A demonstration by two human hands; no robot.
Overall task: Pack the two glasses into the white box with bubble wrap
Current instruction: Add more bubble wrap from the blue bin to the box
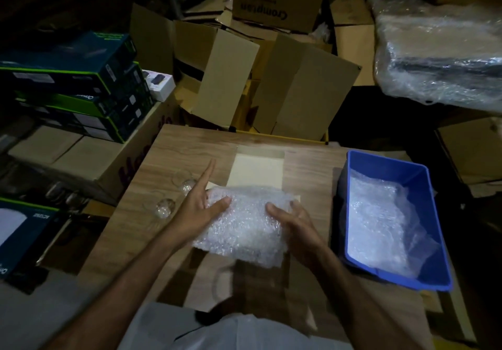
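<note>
A sheet of bubble wrap (244,222) lies over the near part of the open white box (256,169) in the middle of the wooden table. My left hand (199,200) touches the sheet's left edge with fingers straight and the thumb on top. At the sheet's right edge, my right hand (292,220) grips it, fingers curled over the wrap. Two clear glasses stand on the table to the left of the box, one nearer (164,207) and one farther (187,184), just beyond my left hand.
A blue plastic bin (415,173) holding more bubble wrap (377,219) sits at the table's right. Open cardboard boxes (296,88) crowd behind the table. Stacked dark product boxes (73,83) stand to the left, and a plastic-wrapped bundle (440,56) at the back right.
</note>
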